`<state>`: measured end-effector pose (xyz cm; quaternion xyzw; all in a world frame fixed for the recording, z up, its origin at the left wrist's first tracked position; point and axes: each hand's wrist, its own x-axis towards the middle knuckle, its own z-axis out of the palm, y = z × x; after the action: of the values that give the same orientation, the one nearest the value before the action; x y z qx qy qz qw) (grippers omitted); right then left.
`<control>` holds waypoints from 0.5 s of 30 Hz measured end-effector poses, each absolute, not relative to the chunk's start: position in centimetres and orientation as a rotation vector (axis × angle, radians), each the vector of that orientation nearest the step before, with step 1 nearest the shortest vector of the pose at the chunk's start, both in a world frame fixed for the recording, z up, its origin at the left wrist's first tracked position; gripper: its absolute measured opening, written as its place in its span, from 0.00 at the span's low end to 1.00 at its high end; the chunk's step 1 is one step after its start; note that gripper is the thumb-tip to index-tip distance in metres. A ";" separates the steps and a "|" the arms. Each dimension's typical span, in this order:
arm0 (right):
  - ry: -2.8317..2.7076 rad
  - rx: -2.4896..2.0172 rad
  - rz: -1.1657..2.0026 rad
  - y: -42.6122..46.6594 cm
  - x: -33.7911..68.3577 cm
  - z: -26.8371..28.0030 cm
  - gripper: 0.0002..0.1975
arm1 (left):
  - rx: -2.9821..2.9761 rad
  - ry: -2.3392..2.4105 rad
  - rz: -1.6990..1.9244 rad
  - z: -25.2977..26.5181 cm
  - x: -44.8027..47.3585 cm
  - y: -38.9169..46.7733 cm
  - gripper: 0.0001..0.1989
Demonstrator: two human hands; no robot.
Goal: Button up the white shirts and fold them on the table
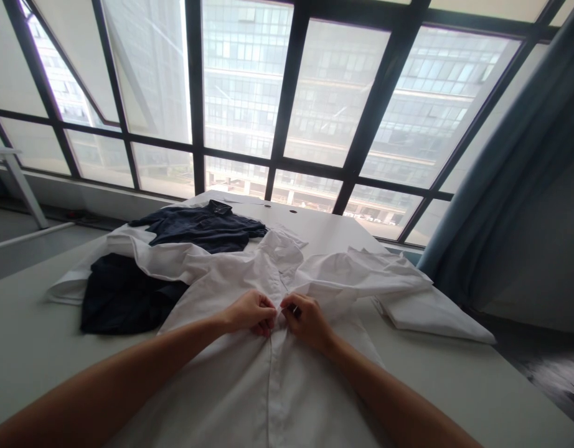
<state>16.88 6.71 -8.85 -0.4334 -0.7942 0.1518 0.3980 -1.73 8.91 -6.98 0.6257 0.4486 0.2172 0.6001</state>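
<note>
A white button-up shirt [221,379] lies front side up on the table, its collar pointing away from me and its sleeves spread to both sides. My left hand [255,312] pinches the front placket of the shirt a little below the collar. Right beside it, my right hand [305,318] pinches the other edge of the same placket, thumb and forefinger together. Any button between the fingertips is too small to make out. Beyond the left sleeve rests a dark navy shirt [203,225], and a black folded garment [128,295] lies partly under that sleeve.
A folded white cloth [436,314] lies at the right of the white table [455,379]. Large black-framed windows [240,81] stand behind the table. A blue-grey curtain [497,162] hangs at the right, and another white table's leg [25,186] shows at the left.
</note>
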 end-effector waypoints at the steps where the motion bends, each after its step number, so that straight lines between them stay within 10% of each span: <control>1: -2.010 -1.086 0.384 6.7 16.9 -8.8 0.06 | 1.467 1.041 0.503 -7.0 -1.7 8.9 0.11; 15: -1.807 -1.172 0.713 7.0 16.8 -9.4 0.06 | 1.520 1.048 0.496 -7.0 -1.5 8.9 0.13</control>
<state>16.84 7.01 -9.40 -0.4682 -0.7217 0.2847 0.4229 -1.48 8.85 -7.02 0.6494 0.4477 0.2119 0.5770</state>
